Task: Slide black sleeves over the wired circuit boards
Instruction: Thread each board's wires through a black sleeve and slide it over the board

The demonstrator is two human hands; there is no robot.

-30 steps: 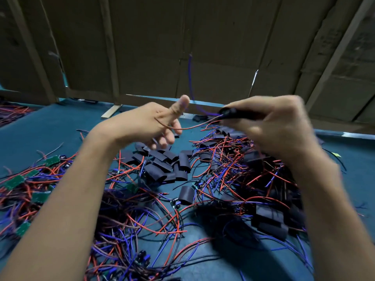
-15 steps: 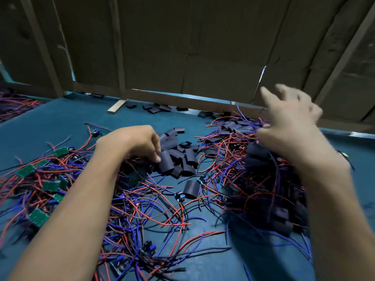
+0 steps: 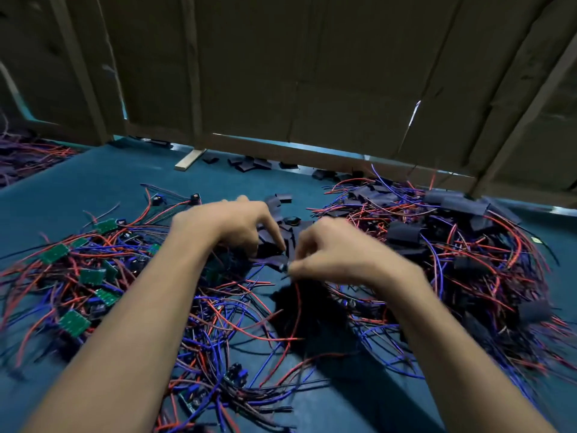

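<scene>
While both forearms reach over the blue worktop (image 3: pixel 78 189), the left hand (image 3: pixel 224 223) is lowered on the loose black sleeves (image 3: pixel 281 242) in the middle; its fingers are bent down and touch them, but a grip I cannot tell. The right hand (image 3: pixel 337 251) pinches a small dark part (image 3: pixel 284 267) at its fingertips, with wires hanging under it. Bare green circuit boards (image 3: pixel 54 253) lie in red and blue wires near the left edge. Sleeved boards (image 3: pixel 404 234) are piled toward the right edge.
</scene>
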